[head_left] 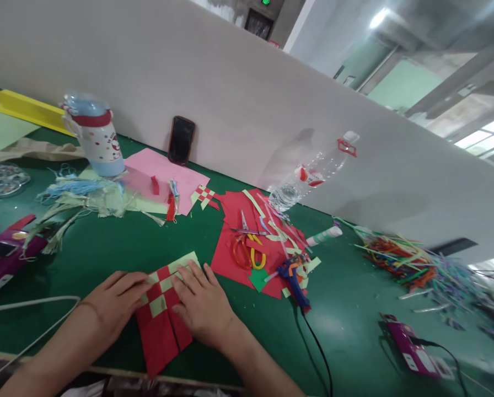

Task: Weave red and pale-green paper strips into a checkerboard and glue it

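A woven paper piece (160,342) of red and pale green strips lies on the green table, checkered at its far end, with loose red strips toward me. My left hand (117,300) holds its left edge, fingers together and curled, their tips partly hidden. Over the right side lies my right hand (208,306), fingers stretched out and touching a pale green strip (183,262) at the far edge. A narrow gap runs between the red strips near my right thumb.
Right of my hands, scissors (249,253) and a blue glue gun (294,281) lie on red paper (222,248). A plastic bottle (309,179) leans on the partition; a phone (181,140) stands against it. A tumbler (96,138) is at back left, colored strips (399,253) at right.
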`<state>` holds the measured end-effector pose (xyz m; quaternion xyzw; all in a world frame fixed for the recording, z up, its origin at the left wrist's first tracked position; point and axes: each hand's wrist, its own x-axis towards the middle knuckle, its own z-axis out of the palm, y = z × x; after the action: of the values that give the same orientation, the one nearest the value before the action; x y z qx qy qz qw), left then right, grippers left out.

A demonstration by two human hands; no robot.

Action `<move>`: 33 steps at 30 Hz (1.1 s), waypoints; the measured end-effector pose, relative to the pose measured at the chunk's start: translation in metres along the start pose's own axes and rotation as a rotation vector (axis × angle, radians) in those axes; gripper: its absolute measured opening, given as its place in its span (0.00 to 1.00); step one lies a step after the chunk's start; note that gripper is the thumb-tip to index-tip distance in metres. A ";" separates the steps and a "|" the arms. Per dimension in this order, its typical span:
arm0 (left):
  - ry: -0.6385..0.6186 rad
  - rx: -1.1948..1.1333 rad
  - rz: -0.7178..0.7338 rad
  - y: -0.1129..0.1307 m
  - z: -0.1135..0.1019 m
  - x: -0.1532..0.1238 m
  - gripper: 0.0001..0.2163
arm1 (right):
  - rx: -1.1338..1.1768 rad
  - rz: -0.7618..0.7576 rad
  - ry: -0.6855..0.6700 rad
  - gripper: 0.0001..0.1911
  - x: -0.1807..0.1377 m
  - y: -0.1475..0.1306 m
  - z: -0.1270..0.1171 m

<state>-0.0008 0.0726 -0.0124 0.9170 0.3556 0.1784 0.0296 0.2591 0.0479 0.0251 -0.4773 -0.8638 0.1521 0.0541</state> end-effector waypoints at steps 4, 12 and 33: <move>0.005 0.043 0.077 -0.007 -0.011 -0.005 0.18 | 0.034 0.007 -0.033 0.27 0.000 0.005 -0.003; 0.047 0.117 0.142 0.005 -0.012 -0.021 0.23 | 0.094 0.008 -0.026 0.24 -0.028 -0.007 -0.021; 0.174 0.069 0.149 0.026 -0.011 -0.043 0.18 | 0.040 -0.205 0.278 0.26 -0.059 -0.028 0.016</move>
<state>-0.0170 0.0240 -0.0109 0.9223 0.2938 0.2469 -0.0463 0.2644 -0.0196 0.0223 -0.4018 -0.8890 0.0958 0.1978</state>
